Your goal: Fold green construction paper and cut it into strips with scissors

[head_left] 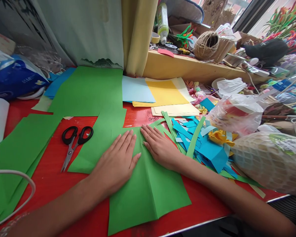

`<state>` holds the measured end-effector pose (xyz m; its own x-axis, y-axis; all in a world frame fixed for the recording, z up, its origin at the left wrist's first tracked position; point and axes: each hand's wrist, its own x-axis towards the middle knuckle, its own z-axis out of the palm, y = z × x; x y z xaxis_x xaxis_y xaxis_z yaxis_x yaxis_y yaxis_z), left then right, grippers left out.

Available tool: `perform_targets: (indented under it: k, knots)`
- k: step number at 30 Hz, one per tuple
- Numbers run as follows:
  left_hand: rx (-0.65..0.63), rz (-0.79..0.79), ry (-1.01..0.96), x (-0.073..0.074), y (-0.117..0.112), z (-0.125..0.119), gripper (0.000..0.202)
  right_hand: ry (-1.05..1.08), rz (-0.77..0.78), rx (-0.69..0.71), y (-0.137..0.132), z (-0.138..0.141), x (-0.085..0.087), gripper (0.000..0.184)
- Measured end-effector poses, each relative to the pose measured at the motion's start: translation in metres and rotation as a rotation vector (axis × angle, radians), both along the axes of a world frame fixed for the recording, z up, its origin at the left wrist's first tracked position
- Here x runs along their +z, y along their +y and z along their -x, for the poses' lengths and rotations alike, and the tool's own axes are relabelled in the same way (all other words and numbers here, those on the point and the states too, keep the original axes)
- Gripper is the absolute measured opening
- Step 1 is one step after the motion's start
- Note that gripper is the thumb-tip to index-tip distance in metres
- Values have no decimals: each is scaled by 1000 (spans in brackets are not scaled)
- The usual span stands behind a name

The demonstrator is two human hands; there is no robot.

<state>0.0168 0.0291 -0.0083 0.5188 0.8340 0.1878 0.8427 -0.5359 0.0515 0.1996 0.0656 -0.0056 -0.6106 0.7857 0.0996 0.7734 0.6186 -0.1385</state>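
A sheet of green paper [135,200] with a crease down its middle lies at the front of the red table. Both hands press flat on its far part. My left hand [118,158] rests left of the crease, palm down, fingers stretched forward. My right hand [160,148] lies on the other side, its fingers angled to the far left. Under and beyond the left hand is another green sheet [88,158]. To the left, black-handled scissors [72,140] lie with their handles spread. Neither hand grips anything.
More green sheets [91,89] lie behind and at the left. Light blue paper [138,89] and yellow paper [165,92] sit at the back. Blue and green scraps [199,141] pile up at right, beside a netted bag [268,161]. A white cable [27,179] loops at left.
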Motion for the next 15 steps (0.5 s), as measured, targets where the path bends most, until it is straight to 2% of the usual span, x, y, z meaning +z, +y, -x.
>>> perform_targets:
  k: [6, 15]
  knots:
    - [-40, 21, 12, 0, 11, 12, 60, 34, 0, -24, 4, -2, 3, 53]
    - [-13, -10, -12, -4, 6, 5, 60, -15, -10, -66, -3, 1, -1, 53]
